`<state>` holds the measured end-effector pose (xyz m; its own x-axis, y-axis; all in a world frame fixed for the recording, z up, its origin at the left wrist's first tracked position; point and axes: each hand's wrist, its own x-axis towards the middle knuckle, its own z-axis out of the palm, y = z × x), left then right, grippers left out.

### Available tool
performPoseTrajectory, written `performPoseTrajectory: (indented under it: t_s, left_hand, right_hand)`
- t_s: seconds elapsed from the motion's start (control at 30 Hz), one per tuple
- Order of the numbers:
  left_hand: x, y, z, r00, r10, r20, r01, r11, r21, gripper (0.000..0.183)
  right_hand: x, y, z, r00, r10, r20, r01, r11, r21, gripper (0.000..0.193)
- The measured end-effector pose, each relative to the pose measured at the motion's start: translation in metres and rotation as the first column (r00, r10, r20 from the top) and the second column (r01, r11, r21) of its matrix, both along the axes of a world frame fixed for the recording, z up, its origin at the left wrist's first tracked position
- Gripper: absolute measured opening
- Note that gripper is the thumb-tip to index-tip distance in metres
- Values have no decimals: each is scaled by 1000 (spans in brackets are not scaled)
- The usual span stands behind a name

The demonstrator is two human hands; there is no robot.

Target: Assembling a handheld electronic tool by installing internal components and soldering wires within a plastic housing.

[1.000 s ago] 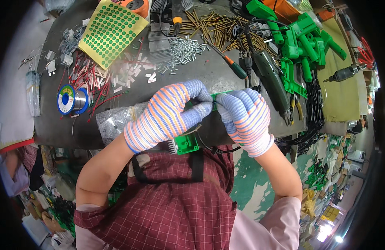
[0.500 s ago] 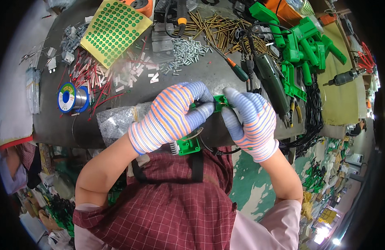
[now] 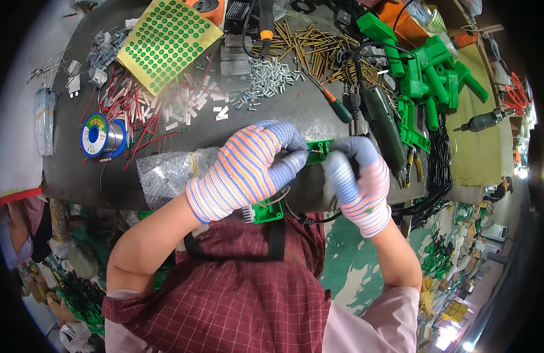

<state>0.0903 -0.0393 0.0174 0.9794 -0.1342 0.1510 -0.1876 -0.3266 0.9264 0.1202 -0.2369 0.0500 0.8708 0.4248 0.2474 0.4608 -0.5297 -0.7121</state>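
In a striped glove, my left hand has its fingers closed on a small green plastic housing at the table's near edge. A thin wire shows inside the housing. My right hand, in a matching glove, is bent around the housing's right end. Motion smears its thumb and fingertips, so whether it grips the housing cannot be made out. Below my left wrist, a second green housing part with a finned metal piece hangs over my apron, and a black cable runs beside it.
Across the table lie a solder spool, red-wired parts, a green-dot sticker sheet, silver screws, brass-coloured rods, a screwdriver, a dark power tool, green casings and a bubble-wrap bag.
My right hand has pulled back slightly and its fingers have curled. The small green housing has shifted a little right and shows more of its inside. My left hand keeps its hold.
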Motion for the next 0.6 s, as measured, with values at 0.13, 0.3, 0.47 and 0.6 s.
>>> performPoseTrajectory:
  t_s: [0.13,0.3,0.47,0.6]
  left_hand:
    - [2,5,-7,992,-38,124,36,999,18,12]
    - [1,-2,-19,889,-22,457,-41,991,128,16]
    - [-7,-8,-20,810,-21,587,-185,940,288,16]
    - [-3,-8,-21,920,-41,390,-72,960,270,21]
  right_hand:
    - [10,3,-11,765,310,565,-132,934,-333,30]
    - [-8,3,-19,998,61,-6,-62,997,-52,9]
    - [9,-13,-9,158,321,-934,365,860,357,20]
    - [37,17,30,888,-158,-432,77,977,-200,21]
